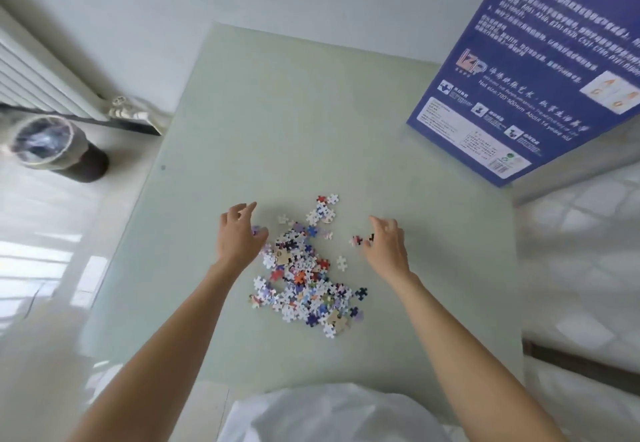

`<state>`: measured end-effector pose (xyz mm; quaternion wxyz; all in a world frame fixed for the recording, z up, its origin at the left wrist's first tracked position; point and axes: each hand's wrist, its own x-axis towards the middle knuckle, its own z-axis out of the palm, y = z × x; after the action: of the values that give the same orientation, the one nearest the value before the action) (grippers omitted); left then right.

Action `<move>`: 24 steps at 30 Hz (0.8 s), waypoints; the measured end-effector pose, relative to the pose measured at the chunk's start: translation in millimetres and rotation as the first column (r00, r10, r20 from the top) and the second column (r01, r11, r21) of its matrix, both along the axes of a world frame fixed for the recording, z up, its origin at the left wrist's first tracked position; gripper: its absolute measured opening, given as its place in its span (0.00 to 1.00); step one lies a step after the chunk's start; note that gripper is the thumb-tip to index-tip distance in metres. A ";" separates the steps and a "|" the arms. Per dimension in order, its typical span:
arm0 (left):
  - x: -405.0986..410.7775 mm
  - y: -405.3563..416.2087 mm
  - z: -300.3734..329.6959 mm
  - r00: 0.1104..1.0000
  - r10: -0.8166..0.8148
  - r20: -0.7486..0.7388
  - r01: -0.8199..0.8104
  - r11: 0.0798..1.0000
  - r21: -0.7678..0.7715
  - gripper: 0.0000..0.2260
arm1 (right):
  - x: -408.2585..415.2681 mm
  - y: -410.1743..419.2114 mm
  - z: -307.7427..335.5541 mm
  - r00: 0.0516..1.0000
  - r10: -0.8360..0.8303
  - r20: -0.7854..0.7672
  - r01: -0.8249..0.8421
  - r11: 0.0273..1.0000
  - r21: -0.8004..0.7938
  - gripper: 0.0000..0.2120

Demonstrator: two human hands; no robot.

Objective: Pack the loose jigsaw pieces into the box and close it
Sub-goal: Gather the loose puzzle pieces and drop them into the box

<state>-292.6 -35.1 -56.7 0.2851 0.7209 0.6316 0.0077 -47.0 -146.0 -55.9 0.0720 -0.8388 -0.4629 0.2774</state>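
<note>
Two bare hands are over the pale green table [346, 112], one at each side of a heap of jigsaw pieces [304, 275]. The left hand [239, 237] is at the left edge of the heap with the fingers spread and curved, released, and it holds nothing that I can see; one purple piece shows just under its fingers. The right hand [388, 244] is at the right side, a little apart from the main heap, also loose and curved, and its fingertips are touching or almost touching a few stray pieces [360, 240]; I cannot tell if it already pinches one. More single pieces lie around the heap, some toward the far side and some near the person. The blue box [526, 71] is at the far right corner of the table, well apart from the pieces, and its printed face is turned to the camera; whether it is open I cannot tell. On the floor at the left stand a bin [52, 144] and a white radiator [38, 74]. I judge that the gathering step is only at its beginning, since no piece is packed yet. The next move probably calls for both hands to sweep the strays inward, scoop a handful, and bring the box nearer.
</note>
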 end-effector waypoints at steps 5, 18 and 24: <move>-19.3 2.3 -16.7 0.998 0.049 -0.040 -0.051 0.998 -0.040 0.27 | -57.8 3.7 -14.4 0.992 0.111 -0.054 -0.109 0.993 0.033 0.20; -17.0 -48.7 -18.0 0.965 -0.208 0.159 0.227 0.967 -0.113 0.37 | -59.2 71.9 -26.2 0.912 0.410 -0.015 -0.410 0.912 -0.023 0.28; -3.5 -49.3 -15.3 0.957 -0.276 0.090 0.287 0.947 -0.143 0.48 | -82.1 8.7 -11.2 0.843 0.523 -0.125 -0.523 0.852 0.038 0.38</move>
<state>-296.1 -84.4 -72.0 0.3601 0.7786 0.5108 -0.0571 -129.2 -137.3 -67.1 0.0251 -0.6608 -0.6686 0.3402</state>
